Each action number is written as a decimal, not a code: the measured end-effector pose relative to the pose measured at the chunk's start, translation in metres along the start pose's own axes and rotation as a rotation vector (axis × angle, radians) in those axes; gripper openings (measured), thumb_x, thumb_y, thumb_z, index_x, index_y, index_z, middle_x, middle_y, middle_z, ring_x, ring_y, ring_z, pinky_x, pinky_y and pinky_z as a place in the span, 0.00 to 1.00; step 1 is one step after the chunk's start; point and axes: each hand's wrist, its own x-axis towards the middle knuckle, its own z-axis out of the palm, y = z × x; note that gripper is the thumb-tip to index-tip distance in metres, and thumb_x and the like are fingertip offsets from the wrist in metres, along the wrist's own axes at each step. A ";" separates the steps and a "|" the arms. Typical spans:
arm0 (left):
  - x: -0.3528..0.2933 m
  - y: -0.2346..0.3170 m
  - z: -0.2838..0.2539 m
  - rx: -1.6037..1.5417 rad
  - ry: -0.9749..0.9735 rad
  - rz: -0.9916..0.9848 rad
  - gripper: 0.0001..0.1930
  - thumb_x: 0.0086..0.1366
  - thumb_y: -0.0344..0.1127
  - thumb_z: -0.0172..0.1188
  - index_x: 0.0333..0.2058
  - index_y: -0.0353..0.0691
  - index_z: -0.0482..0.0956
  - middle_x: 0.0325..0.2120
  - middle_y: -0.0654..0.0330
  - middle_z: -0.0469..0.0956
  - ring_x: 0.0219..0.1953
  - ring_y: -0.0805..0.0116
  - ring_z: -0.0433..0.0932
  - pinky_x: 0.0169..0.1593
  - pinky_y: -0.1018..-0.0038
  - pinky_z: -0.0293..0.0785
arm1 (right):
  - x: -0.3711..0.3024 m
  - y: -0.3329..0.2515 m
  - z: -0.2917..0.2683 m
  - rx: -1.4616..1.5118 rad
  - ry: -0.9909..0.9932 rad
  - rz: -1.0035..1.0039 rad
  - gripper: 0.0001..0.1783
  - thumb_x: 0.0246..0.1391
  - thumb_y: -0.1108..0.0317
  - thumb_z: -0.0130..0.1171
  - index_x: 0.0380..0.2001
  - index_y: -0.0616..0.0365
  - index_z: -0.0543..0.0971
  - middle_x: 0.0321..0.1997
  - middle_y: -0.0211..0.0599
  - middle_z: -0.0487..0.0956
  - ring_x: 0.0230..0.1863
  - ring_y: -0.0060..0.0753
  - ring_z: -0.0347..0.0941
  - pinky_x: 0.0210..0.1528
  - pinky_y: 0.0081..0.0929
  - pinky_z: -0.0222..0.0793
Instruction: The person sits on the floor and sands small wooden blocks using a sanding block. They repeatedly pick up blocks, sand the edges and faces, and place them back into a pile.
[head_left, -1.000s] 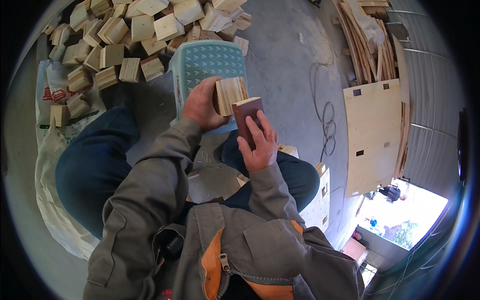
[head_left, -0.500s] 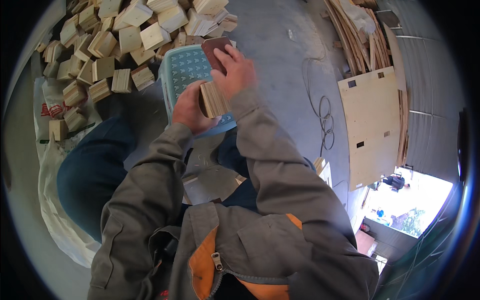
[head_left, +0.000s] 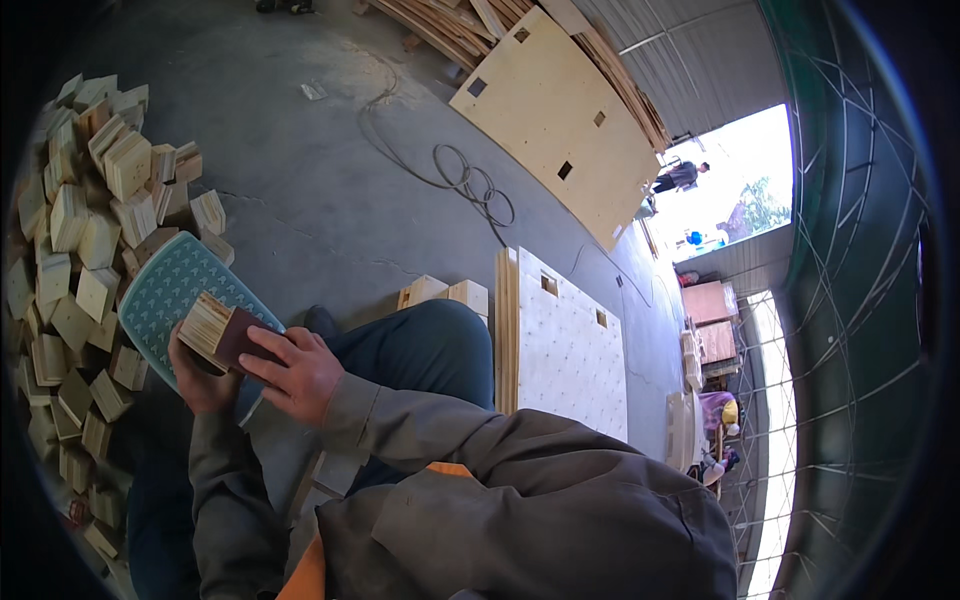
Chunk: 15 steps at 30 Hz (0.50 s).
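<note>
My left hand [head_left: 202,380] is closed round a layered plywood block [head_left: 206,328], holding it over a light blue plastic stool [head_left: 175,290] with a raised pattern on its top. My right hand [head_left: 305,375] grips a flat, reddish-brown piece of sandpaper [head_left: 238,336] with its fingers laid across it. The sandpaper rests against the side of the block that faces my right hand. My left thumb and part of the block's underside are hidden.
A large heap of plywood blocks [head_left: 95,280] lies on the left, beyond the stool. Big plywood sheets [head_left: 570,350] stack near my right knee, and another perforated sheet [head_left: 560,120] lies farther off. A coiled cable [head_left: 465,180] crosses the floor. A person [head_left: 682,177] stands in the bright doorway.
My view has swung to the right, so the heap and stool now appear farther left. The sandpaper, lifted apart from the block before, now lies against its side.
</note>
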 end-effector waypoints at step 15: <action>-0.007 -0.057 0.002 -0.220 -0.060 -0.153 0.43 0.67 0.34 0.69 0.76 0.43 0.56 0.73 0.47 0.62 0.71 0.53 0.68 0.70 0.58 0.72 | 0.120 -0.023 0.049 0.142 -0.039 0.031 0.35 0.50 0.62 0.73 0.65 0.42 0.80 0.77 0.40 0.66 0.64 0.59 0.70 0.68 0.54 0.68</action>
